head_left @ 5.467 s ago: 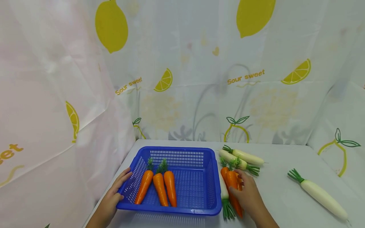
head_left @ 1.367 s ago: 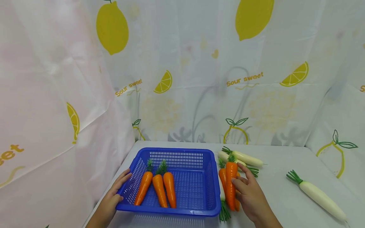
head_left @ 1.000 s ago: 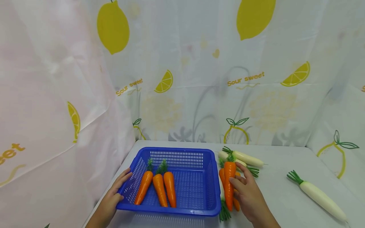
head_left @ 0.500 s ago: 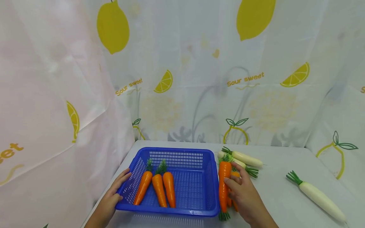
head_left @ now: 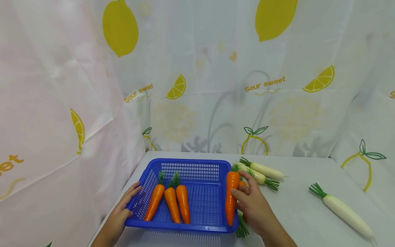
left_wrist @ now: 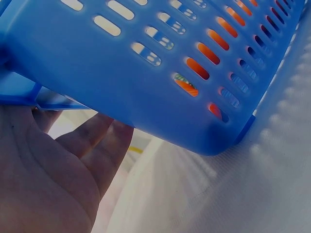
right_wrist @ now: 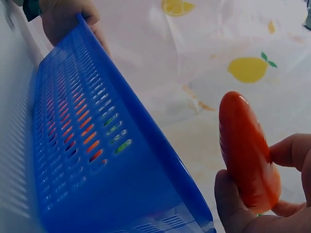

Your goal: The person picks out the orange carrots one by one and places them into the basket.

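Observation:
My right hand (head_left: 254, 206) pinches an orange carrot (head_left: 231, 197) between thumb and fingers, raised over the right rim of a blue plastic basket (head_left: 203, 227). In the right wrist view the carrot (right_wrist: 243, 150) stands apart from the basket wall (right_wrist: 107, 179). My left hand (head_left: 115, 218) holds the basket's left rim near the front corner; in the left wrist view its fingers (left_wrist: 104, 145) reach under the rim. Inside the basket, three carrots (head_left: 172, 204) lie side by side with their green tops toward the back.
Right of the basket, another carrot (head_left: 242, 183) and a white radish with green stalks (head_left: 242, 228) are mostly hidden by my right hand. Two white radishes (head_left: 266, 169) lie behind them, another white radish (head_left: 348, 214) farther right. A lemon-print curtain (head_left: 197, 113) encloses the table.
My right hand has lifted a carrot from the pile beside the basket and carried it left, now over the right rim. The left hand and basket have stayed in place.

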`<state>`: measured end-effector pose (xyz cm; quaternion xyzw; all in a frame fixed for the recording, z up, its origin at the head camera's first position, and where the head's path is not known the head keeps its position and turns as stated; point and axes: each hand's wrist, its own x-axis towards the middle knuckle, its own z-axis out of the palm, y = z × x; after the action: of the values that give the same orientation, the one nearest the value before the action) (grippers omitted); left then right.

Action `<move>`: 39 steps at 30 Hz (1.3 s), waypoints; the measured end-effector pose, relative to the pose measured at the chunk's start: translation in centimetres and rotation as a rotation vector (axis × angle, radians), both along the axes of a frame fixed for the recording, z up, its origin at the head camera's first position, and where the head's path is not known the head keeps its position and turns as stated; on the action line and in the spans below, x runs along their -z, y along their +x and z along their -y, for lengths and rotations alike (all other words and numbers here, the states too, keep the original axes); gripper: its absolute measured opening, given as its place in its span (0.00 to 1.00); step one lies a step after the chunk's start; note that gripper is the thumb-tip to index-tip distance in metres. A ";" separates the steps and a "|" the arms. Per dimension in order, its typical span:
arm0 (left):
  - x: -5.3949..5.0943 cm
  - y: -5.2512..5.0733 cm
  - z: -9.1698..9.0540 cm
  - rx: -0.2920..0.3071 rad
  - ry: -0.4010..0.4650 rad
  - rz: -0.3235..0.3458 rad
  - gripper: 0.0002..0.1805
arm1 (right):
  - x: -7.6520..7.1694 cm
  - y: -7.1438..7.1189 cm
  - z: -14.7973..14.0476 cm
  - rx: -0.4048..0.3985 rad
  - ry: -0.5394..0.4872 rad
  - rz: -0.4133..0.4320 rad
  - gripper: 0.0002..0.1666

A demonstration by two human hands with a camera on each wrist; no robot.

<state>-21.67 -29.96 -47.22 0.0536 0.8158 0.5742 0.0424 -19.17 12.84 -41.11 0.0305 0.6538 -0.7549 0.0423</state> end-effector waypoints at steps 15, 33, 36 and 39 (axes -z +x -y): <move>0.1 -0.1 0.1 -0.002 -0.021 0.008 0.47 | 0.6 -1.4 1.3 -0.036 0.040 0.001 0.42; 0.3 0.0 0.3 -0.002 -0.005 -0.004 0.48 | 0.4 -2.4 2.9 -0.106 0.051 -0.031 0.43; 0.2 0.0 0.2 -0.002 0.007 -0.016 0.48 | 0.5 -2.7 3.2 -0.115 0.062 -0.038 0.43; 0.4 0.0 0.2 -0.002 0.019 -0.038 0.48 | 0.6 -2.9 3.6 -0.123 0.074 -0.046 0.44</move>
<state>-21.65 -30.13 -47.64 0.0640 0.8112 0.5807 0.0257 -22.11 9.21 -41.71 -0.0255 0.6827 -0.7266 0.0724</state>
